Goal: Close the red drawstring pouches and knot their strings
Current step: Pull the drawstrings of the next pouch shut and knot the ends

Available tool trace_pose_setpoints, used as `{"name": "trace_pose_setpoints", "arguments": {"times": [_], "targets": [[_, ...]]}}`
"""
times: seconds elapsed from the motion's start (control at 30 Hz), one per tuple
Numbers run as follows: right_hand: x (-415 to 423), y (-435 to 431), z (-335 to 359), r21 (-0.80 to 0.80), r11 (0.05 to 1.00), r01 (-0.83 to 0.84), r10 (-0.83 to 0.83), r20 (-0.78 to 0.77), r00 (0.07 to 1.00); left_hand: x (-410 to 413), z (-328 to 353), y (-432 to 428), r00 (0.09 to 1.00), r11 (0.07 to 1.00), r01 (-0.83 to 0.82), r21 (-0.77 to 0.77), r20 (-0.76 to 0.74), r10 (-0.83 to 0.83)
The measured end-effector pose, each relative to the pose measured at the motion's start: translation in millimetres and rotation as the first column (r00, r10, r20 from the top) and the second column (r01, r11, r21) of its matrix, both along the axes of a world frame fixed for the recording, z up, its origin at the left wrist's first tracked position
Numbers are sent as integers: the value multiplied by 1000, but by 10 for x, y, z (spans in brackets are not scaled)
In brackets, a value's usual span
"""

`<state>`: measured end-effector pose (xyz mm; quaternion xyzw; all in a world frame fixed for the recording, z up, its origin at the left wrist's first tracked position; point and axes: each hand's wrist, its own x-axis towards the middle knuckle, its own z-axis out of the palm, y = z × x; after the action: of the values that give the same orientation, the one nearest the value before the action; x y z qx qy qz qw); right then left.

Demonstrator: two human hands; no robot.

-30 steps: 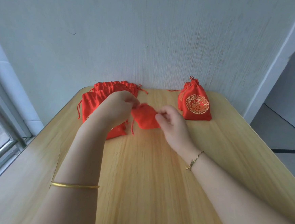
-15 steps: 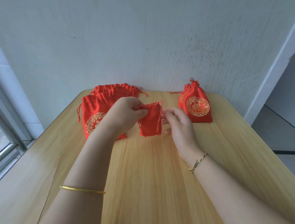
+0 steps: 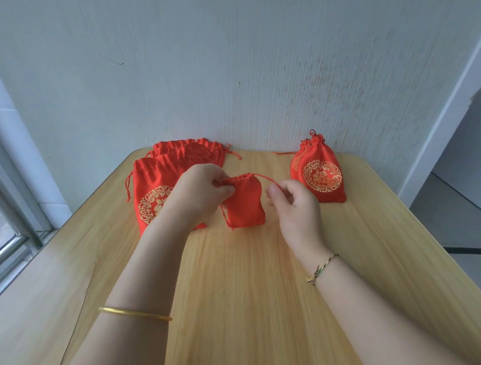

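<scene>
Where pouches (image 3: pixel 155 175) pile up, left hand (image 3: pixel 201 192) overlaps them.

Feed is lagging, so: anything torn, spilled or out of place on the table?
Nothing stands out. The left hand pinches the held pouch, the right hand pulls its string; open pile and tied pouches look intact.

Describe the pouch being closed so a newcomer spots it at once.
On the wooden table against the wall, look between the flat pile of pouches at its left and the tied pouches at its right. The held pouch is there, left hand pinching its gathered mouth, right hand pinching its string; unlike the others, it shows no gold emblem.
</scene>
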<state>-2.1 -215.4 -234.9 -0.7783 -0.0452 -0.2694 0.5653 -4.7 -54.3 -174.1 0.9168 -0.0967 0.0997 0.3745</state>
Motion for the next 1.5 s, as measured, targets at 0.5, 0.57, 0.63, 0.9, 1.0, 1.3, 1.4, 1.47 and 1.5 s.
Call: {"name": "trace_pose_setpoints", "arguments": {"times": [0.5, 0.57, 0.63, 0.9, 1.0, 1.3, 1.4, 1.47, 1.5], "targets": [[-16, -51, 81, 221, 972, -78, 119, -177, 977, 31, -44, 127, 997, 997, -64, 37, -42, 66], [-16, -48, 82, 235, 969, -72, 116, -180, 977, 25, -43, 137, 997, 997, -68, 43, -41, 69], [-20, -57, 87, 249, 965, -80, 128, -180, 975, 27, -40, 150, 996, 997, -73, 40, -46, 75], [-13, -167, 156, 225, 958, -180, 231, -223, 947, 59, -49, 181, 989, 991, -130, -23, -77, 128], [-21, -190, 194, 181, 959, -220, 260, -243, 934, 87, -65, 223, 983, 983, -182, 27, -28, 183], [18, -263, 150, 236, 965, -114, 178, -268, 947, 108, -76, 291, 956, 958, -288, -4, 54, 287], [50, -261, 113, 183, 980, -74, 117, -237, 964, 94, -61, 295, 952, 955, -295, -22, 78, 296], [72, -271, 92, 141, 989, -35, 65, -211, 975, 88, -61, 301, 948, 952, -304, -38, 83, 306], [77, -281, 87, 122, 992, -17, 41, -198, 979, 86, -65, 310, 945, 948, -314, -50, 83, 317]]}}
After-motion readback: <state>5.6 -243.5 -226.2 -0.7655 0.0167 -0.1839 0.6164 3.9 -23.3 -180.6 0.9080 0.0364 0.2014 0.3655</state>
